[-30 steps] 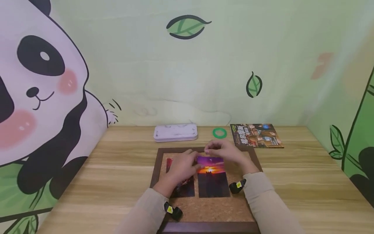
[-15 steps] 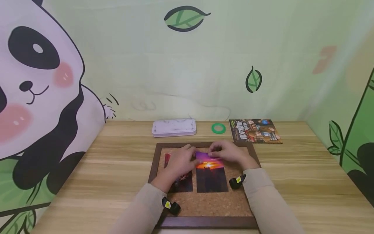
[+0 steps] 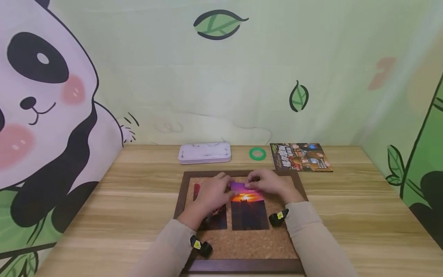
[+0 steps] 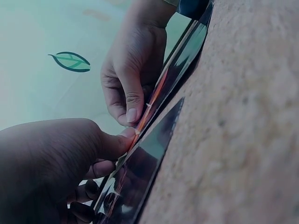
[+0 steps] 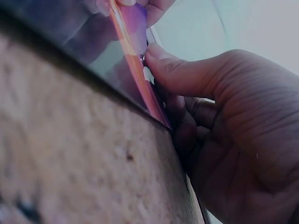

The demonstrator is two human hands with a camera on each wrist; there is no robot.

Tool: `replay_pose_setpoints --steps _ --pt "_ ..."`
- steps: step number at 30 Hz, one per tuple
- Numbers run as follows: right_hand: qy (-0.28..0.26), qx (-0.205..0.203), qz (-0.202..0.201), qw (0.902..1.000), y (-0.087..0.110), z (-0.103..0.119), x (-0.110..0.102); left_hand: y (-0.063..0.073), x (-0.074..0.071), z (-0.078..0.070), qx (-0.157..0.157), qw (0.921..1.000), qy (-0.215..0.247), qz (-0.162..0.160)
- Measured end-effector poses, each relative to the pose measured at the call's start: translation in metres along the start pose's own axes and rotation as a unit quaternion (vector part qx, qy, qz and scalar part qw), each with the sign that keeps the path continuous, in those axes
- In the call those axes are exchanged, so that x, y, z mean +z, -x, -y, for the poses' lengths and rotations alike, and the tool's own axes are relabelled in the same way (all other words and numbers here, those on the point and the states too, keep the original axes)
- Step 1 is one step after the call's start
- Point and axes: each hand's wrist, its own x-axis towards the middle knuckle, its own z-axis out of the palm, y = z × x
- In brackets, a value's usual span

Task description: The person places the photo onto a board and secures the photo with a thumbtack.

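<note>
A sunset photo (image 3: 249, 215), purple and orange above a dark lower half, lies on a brown-framed corkboard (image 3: 249, 246). My left hand (image 3: 215, 192) holds the photo's upper left edge, thumb on its face. It partly covers a second, dark red photo (image 3: 219, 221). At the sunset photo's top edge my right hand (image 3: 268, 181) has its thumb and curled index finger brought together. The right wrist view shows a tiny glinting thing (image 5: 142, 57) at the right thumb's tip; I cannot tell what kind it is. Both thumbs come close together on the photo in the left wrist view.
Behind the board stand a white tin case (image 3: 205, 153), a green ring-shaped roll (image 3: 257, 154) and a comic-style booklet (image 3: 301, 157). They sit near the wooden table's (image 3: 356, 215) back edge, against a panda-printed wall sheet (image 3: 221, 96).
My right hand has come down from just above the sunset photo onto its top edge. The left hand keeps its place on the photo. The head view has shifted slightly.
</note>
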Motion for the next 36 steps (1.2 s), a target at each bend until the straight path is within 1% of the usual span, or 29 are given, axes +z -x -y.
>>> replay_pose_setpoints --steps 3,7,11,16,22,31,36 --pt "0.004 0.005 -0.011 0.9999 -0.001 0.002 0.002 0.001 0.0 0.0 0.0 1.0 -0.001 -0.002" --pt "0.008 0.02 -0.022 0.9995 -0.001 0.004 0.003 0.001 0.0 0.0 0.003 1.0 -0.005 -0.006" --pt "0.009 0.032 -0.029 0.999 -0.004 0.006 0.003 0.0 -0.002 0.0 0.004 1.0 0.0 -0.009" --pt "0.006 0.046 -0.037 0.9982 -0.004 0.01 0.004 0.0 -0.002 0.0 0.0 1.0 0.006 -0.005" --pt "0.019 0.068 -0.055 0.996 -0.004 0.014 0.008 0.002 -0.001 -0.001 -0.001 1.0 0.005 -0.007" --pt "0.013 0.108 -0.07 0.9915 -0.004 0.023 0.01 0.001 0.001 0.0 0.001 0.9999 0.011 -0.01" --pt "0.013 0.124 -0.078 0.9891 -0.003 0.027 0.01 0.001 0.002 0.001 0.002 0.9999 0.004 -0.011"
